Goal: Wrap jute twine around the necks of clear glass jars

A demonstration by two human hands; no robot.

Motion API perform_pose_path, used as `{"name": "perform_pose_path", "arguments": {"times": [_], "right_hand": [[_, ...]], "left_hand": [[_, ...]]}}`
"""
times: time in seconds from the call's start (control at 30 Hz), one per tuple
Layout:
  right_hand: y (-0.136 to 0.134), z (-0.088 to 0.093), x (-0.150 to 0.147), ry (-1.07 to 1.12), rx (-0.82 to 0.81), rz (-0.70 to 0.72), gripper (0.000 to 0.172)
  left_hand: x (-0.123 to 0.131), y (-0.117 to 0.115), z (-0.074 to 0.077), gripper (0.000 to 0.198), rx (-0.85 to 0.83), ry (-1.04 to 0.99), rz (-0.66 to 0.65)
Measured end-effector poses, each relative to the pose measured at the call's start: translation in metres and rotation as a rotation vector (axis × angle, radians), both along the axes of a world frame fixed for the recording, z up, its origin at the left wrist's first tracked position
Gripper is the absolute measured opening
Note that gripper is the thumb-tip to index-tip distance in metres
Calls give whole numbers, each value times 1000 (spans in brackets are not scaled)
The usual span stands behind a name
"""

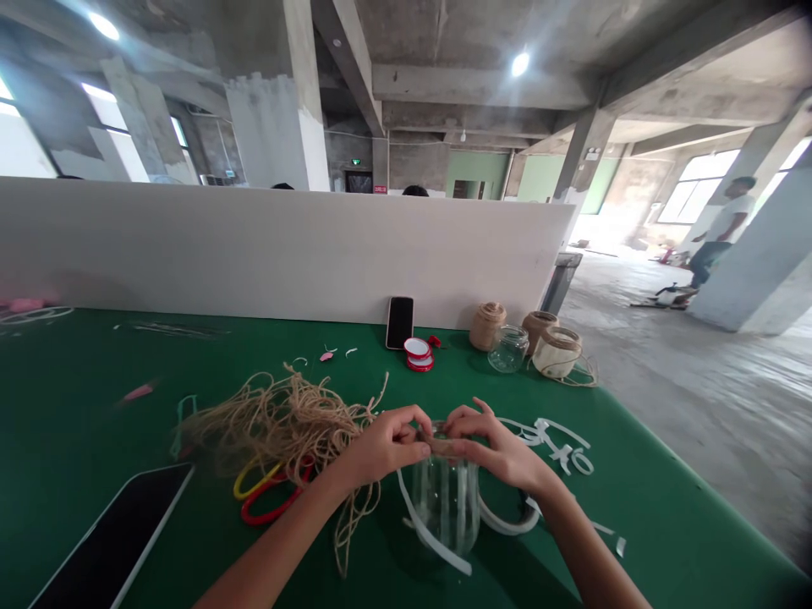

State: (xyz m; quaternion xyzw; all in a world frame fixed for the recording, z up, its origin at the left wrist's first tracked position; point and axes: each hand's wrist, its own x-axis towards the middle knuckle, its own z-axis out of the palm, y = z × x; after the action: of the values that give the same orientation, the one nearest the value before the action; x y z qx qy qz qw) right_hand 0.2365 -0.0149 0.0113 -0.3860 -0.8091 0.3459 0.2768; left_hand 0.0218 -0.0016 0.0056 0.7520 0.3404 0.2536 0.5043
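A clear glass jar (444, 507) stands upright on the green table between my hands, with pale vertical strips on its side. A brownish band of jute twine (446, 447) shows at its neck. My left hand (394, 438) pinches at the left of the neck with bent fingers. On the other side my right hand (491, 444) presses thumb and fingers to the twine at the rim. A white tape strip (435, 541) hangs curled in front of the jar. Left of it lies a loose tangle of jute twine (298, 419), partly over red- and yellow-handled scissors (272, 499).
Behind the jar lies a tape roll (511, 526); curled white scraps (562, 448) are to its right. Farther back stand twine-wrapped jars (488, 326), a bare glass jar (508, 350), red-rimmed lids (419, 355) and a phone (399, 321). A white partition (285, 254) borders the table.
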Motion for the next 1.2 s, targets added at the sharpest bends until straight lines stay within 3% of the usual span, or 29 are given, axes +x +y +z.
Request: {"name": "perform_pose_path", "arguments": {"times": [0.17, 0.4, 0.67, 1.2], "right_hand": [[-9, 9, -11, -86, 93, -2, 12], [-7, 9, -7, -39, 48, 5, 22], [-3, 3, -3, 14, 30, 1, 19], [2, 2, 2, 72, -35, 57, 22]], "left_hand": [[6, -10, 6, 14, 17, 10, 29], [0, -4, 0, 24, 57, -17, -25], [-6, 2, 1, 25, 112, 67, 1], [-1, 9, -17, 32, 88, 61, -12]]}}
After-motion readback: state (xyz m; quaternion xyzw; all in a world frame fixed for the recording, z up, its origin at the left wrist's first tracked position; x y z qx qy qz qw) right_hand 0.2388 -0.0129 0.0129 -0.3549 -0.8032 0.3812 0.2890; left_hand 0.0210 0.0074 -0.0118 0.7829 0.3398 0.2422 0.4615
